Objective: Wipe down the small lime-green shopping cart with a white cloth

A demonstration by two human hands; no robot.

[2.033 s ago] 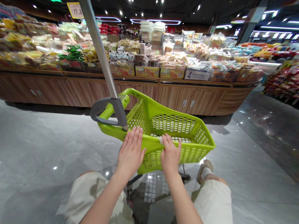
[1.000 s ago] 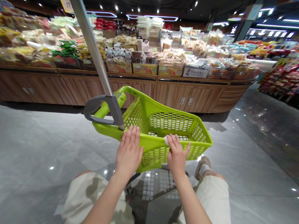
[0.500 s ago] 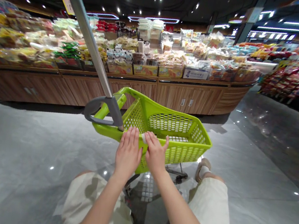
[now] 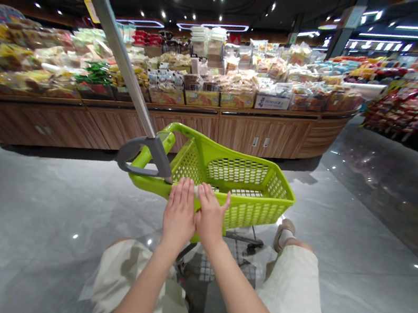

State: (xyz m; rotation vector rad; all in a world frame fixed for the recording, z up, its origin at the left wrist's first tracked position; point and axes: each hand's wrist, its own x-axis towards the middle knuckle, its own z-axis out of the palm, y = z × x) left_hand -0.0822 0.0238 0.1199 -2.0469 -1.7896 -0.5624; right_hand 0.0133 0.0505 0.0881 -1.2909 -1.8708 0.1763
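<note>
A lime-green plastic shopping cart [image 4: 261, 203] with a mesh-patterned basket stands sideways in front of me. Flat over its near rim lies my left hand [image 4: 179, 217], fingers extended and close together. My right hand [image 4: 211, 218] rests just beside it, thumb side touching the left hand, fingers reaching over the rim and the little finger raised. A small white piece [image 4: 196, 191] shows between the fingertips of both hands; its kind I cannot make out. A grey pole [image 4: 128, 65] with a grey looped grip [image 4: 131, 154] leans at the cart's handle end. The palms are hidden.
Behind the cart runs a long wooden display counter [image 4: 181, 129] loaded with packaged food. More shelves of goods [image 4: 402, 103] stand at the right. My legs in pale shorts [image 4: 297, 289] straddle the near side of the cart on the shiny grey floor [image 4: 46, 193].
My right hand has slid slightly left along the rim, closer to the left hand, and the white piece shows a little further left. The cart is almost unmoved.
</note>
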